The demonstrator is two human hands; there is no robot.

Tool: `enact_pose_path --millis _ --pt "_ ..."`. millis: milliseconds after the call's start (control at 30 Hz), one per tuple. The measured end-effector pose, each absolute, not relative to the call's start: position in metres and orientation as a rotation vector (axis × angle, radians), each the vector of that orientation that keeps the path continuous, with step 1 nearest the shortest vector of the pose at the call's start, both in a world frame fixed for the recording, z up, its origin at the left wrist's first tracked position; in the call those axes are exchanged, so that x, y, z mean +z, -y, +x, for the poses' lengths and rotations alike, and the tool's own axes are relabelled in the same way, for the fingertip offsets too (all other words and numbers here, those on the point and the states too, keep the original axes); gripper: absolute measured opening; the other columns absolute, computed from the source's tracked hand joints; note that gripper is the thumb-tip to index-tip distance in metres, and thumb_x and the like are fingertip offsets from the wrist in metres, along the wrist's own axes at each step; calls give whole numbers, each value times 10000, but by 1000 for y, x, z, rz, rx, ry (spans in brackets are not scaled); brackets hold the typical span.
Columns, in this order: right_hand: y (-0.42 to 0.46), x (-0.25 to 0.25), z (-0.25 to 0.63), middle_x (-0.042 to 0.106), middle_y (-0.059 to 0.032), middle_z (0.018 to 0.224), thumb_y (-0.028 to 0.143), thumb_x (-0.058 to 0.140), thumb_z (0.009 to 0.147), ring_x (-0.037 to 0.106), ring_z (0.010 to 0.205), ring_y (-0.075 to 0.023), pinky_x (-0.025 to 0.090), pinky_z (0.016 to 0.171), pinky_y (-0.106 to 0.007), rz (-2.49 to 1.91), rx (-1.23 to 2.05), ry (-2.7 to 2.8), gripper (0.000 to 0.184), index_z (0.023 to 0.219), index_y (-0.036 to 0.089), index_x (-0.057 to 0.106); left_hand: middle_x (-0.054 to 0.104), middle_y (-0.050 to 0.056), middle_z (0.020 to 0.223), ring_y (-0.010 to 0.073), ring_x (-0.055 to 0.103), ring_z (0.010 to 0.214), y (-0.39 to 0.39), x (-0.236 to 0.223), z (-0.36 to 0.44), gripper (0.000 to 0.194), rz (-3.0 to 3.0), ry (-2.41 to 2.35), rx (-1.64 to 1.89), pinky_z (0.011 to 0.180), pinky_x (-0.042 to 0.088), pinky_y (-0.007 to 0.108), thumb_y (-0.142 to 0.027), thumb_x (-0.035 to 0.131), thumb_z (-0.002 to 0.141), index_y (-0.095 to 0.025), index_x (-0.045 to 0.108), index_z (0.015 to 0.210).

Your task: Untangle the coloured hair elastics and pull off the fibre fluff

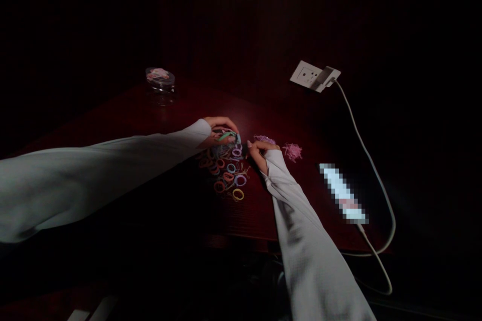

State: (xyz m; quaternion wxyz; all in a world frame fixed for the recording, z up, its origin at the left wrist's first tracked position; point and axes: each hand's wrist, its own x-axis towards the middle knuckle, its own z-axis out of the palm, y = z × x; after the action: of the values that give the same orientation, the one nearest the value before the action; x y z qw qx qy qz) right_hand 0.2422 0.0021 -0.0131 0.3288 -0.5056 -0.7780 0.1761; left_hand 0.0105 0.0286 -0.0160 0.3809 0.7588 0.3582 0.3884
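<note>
My left hand [220, 125] is curled over the back of a pile of colourful hair ties [228, 176], with a green hair tie [226, 136] in its bent fingers. The ties are small rings in orange, blue, purple and yellow, lying loose on the dark red table [241, 215]. To the right of them, my right hand [260, 154] rests low with its fingers bent closed. What those fingers hold, if anything, is hidden. Just behind that hand lies a purple heap of small bands [265, 139]. A pink heap of similar bands [292, 151] sits to its right.
A clear round jar [161, 85] with a patterned lid stands at the back left. On the right lies a lit phone [343, 193], with a white cable [360, 135] running from a charger in the wall socket [308, 75]. The surroundings are very dark.
</note>
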Motion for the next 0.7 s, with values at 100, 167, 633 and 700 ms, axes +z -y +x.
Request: enact_pose_path --millis 100,167,633,700 --pt "-5 -18 242 535 40 550 478 615 860 515 582 -137 397 629 -258 -1289 520 2080 286 704 242 659 765 95 1132 250 714 1127 -28 -15 10 330 1919 -923 1021 1002 573 410 -410 668 869 -173 709 1094" --pt "-7 -24 242 521 61 544 389 651 794 510 590 -131 395 654 -248 -1250 517 2141 152 742 246 661 762 93 1147 251 717 1105 -28 -14 10 339 1939 -950 1033 973 578 395 -410 655 872 -175 705 1111" --pt "-10 -30 244 503 92 564 261 706 749 490 601 -113 387 690 -243 -1169 519 2262 67 792 246 657 729 86 1128 252 663 1054 -32 -9 3 310 2224 -918 1025 1016 509 423 -320 536 849 -197 748 1039" --pt "-13 -34 244 500 92 548 238 712 739 496 607 -115 390 706 -246 -1166 500 2260 69 775 243 654 737 75 1139 258 651 1100 -32 -7 3 285 2246 -878 1027 1062 476 429 -328 530 854 -205 752 982"
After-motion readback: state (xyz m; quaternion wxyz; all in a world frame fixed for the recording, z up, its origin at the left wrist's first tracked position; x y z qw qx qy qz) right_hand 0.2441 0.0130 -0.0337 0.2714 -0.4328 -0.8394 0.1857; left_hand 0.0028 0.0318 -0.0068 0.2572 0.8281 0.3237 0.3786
